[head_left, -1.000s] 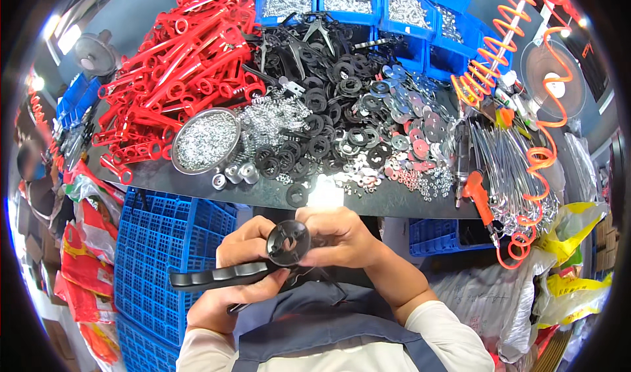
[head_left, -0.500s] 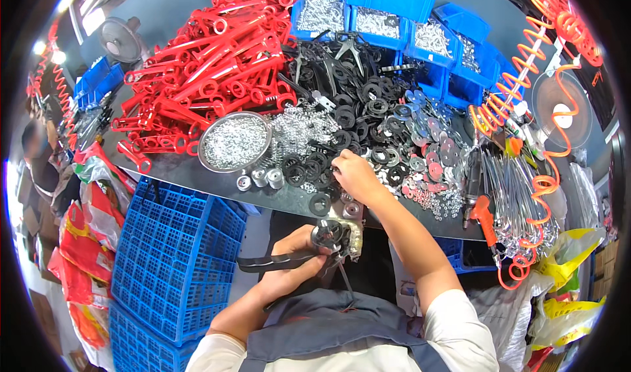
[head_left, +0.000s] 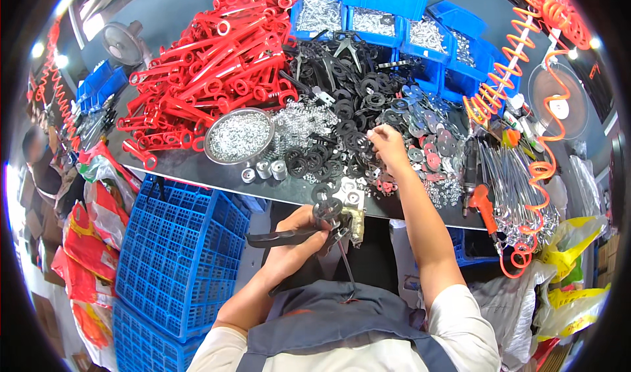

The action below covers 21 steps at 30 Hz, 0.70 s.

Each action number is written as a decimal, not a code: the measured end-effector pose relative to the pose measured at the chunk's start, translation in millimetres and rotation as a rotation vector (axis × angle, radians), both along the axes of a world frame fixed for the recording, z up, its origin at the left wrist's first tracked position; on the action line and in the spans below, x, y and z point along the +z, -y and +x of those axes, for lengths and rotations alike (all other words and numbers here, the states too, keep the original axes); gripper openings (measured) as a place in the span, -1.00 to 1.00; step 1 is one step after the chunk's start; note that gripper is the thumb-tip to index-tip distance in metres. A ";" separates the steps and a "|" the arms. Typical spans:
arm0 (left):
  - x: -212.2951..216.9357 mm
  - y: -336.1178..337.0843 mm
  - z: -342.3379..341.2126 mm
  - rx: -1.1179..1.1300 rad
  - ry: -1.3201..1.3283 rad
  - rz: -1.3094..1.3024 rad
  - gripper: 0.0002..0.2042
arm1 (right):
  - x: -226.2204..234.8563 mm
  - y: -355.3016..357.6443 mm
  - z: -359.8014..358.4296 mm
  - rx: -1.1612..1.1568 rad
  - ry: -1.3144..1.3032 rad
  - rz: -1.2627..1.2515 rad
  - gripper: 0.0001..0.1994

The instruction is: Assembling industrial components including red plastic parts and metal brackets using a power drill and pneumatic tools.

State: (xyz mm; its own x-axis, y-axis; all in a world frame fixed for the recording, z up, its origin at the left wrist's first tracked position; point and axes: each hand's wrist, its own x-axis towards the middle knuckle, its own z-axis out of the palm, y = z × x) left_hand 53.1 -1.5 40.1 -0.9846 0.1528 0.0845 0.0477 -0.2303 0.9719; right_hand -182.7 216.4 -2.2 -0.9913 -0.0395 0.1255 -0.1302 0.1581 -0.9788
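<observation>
My left hand (head_left: 297,240) is wrapped round a black-handled assembly (head_left: 279,238) below the table's front edge. The long dark lever points left, and a round dark ring part (head_left: 327,208) sits at the assembly's upper end. Just right of it is a brass-coloured block (head_left: 357,226), with a pale metal plate (head_left: 350,192) above. Over the heap of parts, my right hand (head_left: 390,148) has its fingertips drawn together beside a black ring (head_left: 359,142). What those fingers hold, if anything, is hidden. Grey and reddish discs (head_left: 434,150) lie to that hand's right.
Red tubular parts (head_left: 213,69) are heaped at the left. A metal bowl (head_left: 209,150) of small pieces stands beside loose springs (head_left: 303,125). Blue bins (head_left: 430,55) line the back. An orange-handled tool (head_left: 483,208) and coiled hose (head_left: 503,86) hang right; blue crates (head_left: 167,254) stand left.
My right hand has shifted right and farther over the heap, away from the black rings near the front edge. The left hand still grips the assembly, its round part now tilted differently.
</observation>
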 end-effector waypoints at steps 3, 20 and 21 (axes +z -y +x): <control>-6.1 -0.8 -0.9 0.010 -0.152 -0.070 -0.93 | -3.2 -21.7 -7.0 -0.032 0.092 -0.299 -0.83; 1.0 -20.5 -4.4 -0.011 -0.049 -0.075 -0.89 | 124.6 26.1 121.2 0.787 -0.543 0.225 -0.86; -1.3 -19.4 -7.0 -0.015 -0.096 -0.085 -0.88 | 126.1 27.5 112.7 0.742 -0.689 0.117 -0.87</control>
State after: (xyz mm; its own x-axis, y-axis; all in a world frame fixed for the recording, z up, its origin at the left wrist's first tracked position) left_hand 46.1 17.9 38.9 -0.9703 0.1777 0.1643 0.1386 -0.1486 0.9791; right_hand -70.0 188.9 123.9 -0.4253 -0.6633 0.6158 -0.7638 -0.1020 -0.6373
